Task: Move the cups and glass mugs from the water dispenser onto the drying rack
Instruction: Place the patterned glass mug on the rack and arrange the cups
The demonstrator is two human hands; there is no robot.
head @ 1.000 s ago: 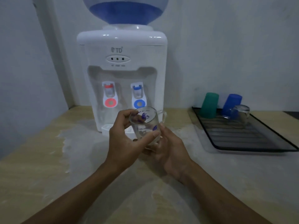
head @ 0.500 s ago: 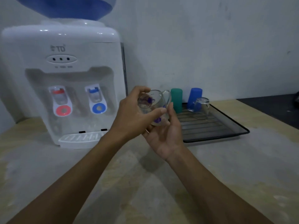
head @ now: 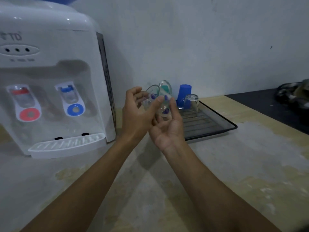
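Both hands hold a clear glass mug (head: 158, 101) with purple marks in the air, tilted, above the surface (head: 217, 164). The left hand (head: 137, 118) curls its fingers (head: 158, 102) round the mug's side, thumb across the front; the right hand (head: 168, 131) cups it from beneath, fingers bent upward. Just beyond the fingers lies the drying rack (head: 217, 124), carrying an upturned blue cup (head: 184, 92), a green cup (head: 166, 88) and another glass mug (head: 192, 104). The water dispenser (head: 50, 81) stands left of the fingers.

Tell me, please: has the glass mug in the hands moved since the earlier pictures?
Yes. The glass mug has moved right, away from the water dispenser, toward the drying rack, where it now overlaps the green cup.
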